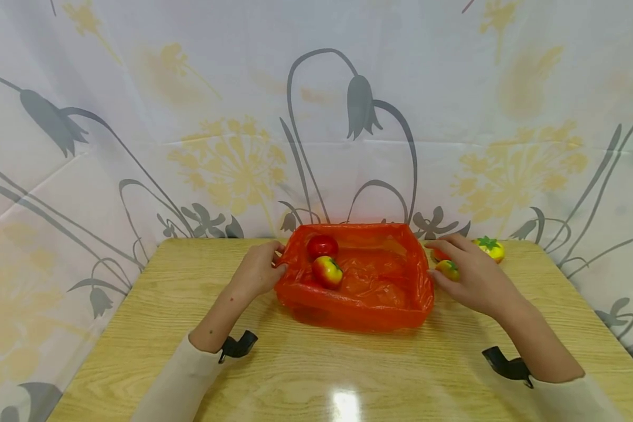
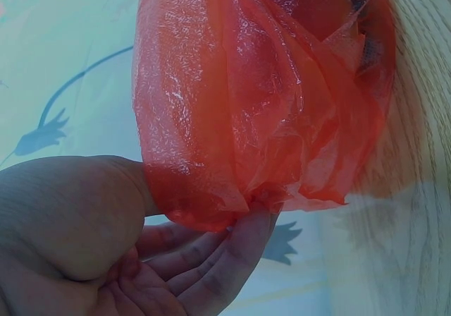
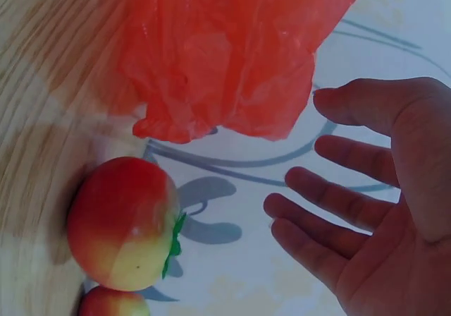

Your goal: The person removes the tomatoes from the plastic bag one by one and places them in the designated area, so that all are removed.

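Note:
A red plastic bag (image 1: pixel 353 316) sits on the table with its mouth spread wide. Inside it, at the left, lie a plain red tomato-like fruit (image 1: pixel 323 245) and a red-and-yellow toy tomato (image 1: pixel 327 272). My left hand (image 1: pixel 253 269) pinches the left edge of the bag; the left wrist view shows the thumb and fingers at the crumpled red film. Beside the right edge, my right hand (image 1: pixel 475 278) holds nothing, its fingers loosely bent and apart from the bag in the right wrist view. A red-and-yellow toy tomato with green leaves (image 3: pixel 123 224) lies near that hand.
Several toy tomatoes rest at the table's back right, partly behind the right hand, among them a yellow one with a green top (image 1: pixel 489 249). A flower-printed cloth (image 1: pixel 327 176) hangs along the back edge of the wooden table (image 1: pixel 274 375).

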`<state>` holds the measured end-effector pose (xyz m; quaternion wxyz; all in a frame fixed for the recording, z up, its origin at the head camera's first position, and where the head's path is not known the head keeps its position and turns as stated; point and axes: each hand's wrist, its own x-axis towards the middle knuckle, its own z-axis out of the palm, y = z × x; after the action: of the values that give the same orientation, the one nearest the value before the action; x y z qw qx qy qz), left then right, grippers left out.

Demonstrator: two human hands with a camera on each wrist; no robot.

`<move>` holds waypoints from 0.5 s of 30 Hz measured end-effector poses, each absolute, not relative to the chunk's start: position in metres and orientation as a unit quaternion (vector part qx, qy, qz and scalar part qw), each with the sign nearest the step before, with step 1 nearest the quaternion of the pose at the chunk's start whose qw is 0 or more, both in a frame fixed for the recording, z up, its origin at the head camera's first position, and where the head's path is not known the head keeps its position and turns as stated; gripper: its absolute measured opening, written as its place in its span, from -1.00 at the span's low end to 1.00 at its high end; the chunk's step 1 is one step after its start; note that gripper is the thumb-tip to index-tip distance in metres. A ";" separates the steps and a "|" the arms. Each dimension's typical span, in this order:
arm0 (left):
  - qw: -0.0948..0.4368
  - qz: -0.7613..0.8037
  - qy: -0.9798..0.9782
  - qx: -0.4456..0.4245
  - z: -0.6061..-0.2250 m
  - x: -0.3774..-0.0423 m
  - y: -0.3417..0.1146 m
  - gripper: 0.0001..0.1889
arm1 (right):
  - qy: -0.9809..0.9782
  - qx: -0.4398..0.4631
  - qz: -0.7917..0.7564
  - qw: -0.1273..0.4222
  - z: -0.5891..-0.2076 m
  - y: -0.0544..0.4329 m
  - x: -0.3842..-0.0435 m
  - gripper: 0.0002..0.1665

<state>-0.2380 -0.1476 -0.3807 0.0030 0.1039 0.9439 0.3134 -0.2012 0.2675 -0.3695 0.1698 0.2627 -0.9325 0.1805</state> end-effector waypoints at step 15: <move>0.000 0.313 0.944 0.108 -0.383 -0.239 -0.148 -0.67 | -0.932 0.268 0.196 0.148 -0.361 0.238 -0.207 -0.51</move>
<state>-0.2386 -0.1484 -0.3825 -0.0001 0.1083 0.9437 0.3127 -0.2072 0.2378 -0.3614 0.1476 0.2679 -0.9317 0.1959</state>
